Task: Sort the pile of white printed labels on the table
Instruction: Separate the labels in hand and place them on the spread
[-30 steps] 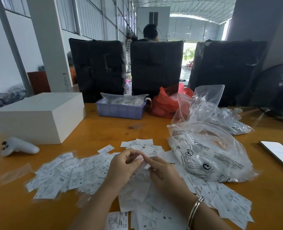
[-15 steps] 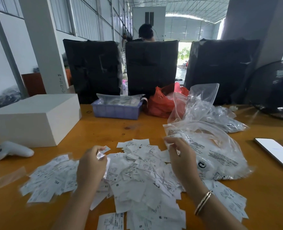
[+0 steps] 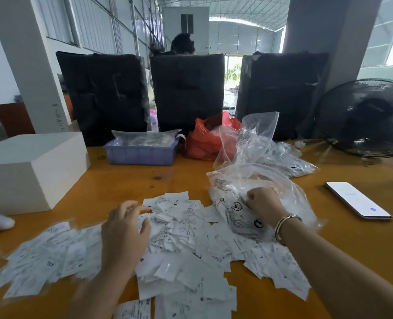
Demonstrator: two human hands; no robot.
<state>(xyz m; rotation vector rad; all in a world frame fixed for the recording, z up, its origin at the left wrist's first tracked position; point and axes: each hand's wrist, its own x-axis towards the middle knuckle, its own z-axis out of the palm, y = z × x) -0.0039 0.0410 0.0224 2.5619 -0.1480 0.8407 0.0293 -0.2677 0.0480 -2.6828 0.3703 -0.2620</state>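
Labels (image 3: 190, 229) strewn on orange table (image 3: 126, 180) | hall (industrial, seemingly); left hand (image 3: 124, 231) above

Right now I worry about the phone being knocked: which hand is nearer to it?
Right. The right hand rests on the clear plastic bag, just left of the phone. The left hand hovers over the labels, farther left.

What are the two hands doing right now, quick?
Left hand: open, fingers spread loosely over the pile of labels, holding nothing.
Right hand: fingers curled on the clear plastic bag, gripping it.
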